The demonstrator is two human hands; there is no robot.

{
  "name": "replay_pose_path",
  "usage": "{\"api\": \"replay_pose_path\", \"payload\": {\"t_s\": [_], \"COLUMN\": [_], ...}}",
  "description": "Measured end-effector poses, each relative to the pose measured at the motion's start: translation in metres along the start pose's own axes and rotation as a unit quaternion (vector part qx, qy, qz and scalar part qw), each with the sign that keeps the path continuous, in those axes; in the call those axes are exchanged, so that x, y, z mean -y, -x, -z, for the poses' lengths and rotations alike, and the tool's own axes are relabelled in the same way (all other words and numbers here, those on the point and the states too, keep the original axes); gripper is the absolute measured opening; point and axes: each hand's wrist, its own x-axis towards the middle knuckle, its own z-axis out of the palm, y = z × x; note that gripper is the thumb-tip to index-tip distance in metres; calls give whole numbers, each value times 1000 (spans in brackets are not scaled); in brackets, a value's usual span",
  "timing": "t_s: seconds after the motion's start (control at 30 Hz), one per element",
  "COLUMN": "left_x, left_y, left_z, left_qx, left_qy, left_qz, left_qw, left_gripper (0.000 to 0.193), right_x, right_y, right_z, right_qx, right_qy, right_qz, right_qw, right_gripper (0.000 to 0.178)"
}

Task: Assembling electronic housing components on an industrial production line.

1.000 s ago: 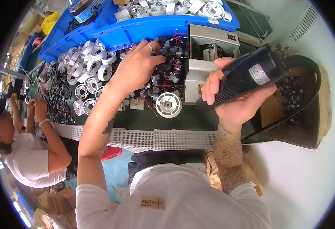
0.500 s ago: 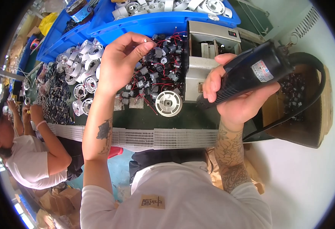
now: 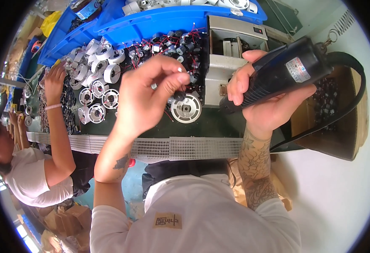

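Observation:
My left hand (image 3: 145, 95) is closed in a pinch, with a small white connector tip (image 3: 180, 69) showing above the finger and thumb. Below the fingertips a small dark wired motor (image 3: 179, 95) appears to hang; its wires are mostly hidden by the hand. Right beneath it, a round white housing (image 3: 186, 108) lies on the dark green bench. My right hand (image 3: 267, 107) is wrapped round a black electric screwdriver (image 3: 282, 69), whose narrow end points down and left. Behind my left hand is a pile of small motors (image 3: 191, 52) with red wires.
Several white ring-shaped housings (image 3: 97, 88) lie to the left. Blue bins (image 3: 159, 25) line the back. A grey metal machine (image 3: 220, 78) stands in the middle, a cardboard box (image 3: 341, 135) at right under the tool's cable. A co-worker's arm (image 3: 60, 130) reaches over the bench at far left.
My left hand has come right and nearer from the motor pile, with a dark motor now below its fingers. The screwdriver has shifted slightly right. The co-worker's arm has reached farther forward.

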Motion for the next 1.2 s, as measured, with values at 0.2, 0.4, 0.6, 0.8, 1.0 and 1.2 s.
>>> {"api": "replay_pose_path", "payload": {"t_s": [0.2,0.4,0.6,0.8,1.0,1.2], "left_x": [11,16,33,41,43,45], "left_y": [21,24,25,31,45,45], "left_z": [-14,-14,-10,-8,-12,-27], "left_qx": [32,-6,-7,23,25,-2], "left_qy": [-68,-90,-122,-79,-49,222], "left_qz": [51,-12,-3,47,166,236], "left_qw": [996,996,992,995,985,946], "left_gripper": [11,16,23,30,25,27], "right_x": [2,16,32,27,26,30], "right_y": [-1,0,-5,-4,-1,0], "right_z": [0,4,15,19,15,8], "right_qx": [-1,15,84,69,49,96], "right_qy": [11,-12,-16,24,23,1], "right_qz": [1,20,87,98,84,34], "right_qw": [1000,1000,992,992,995,995], "right_gripper": [110,111,113,114,114,114]}}
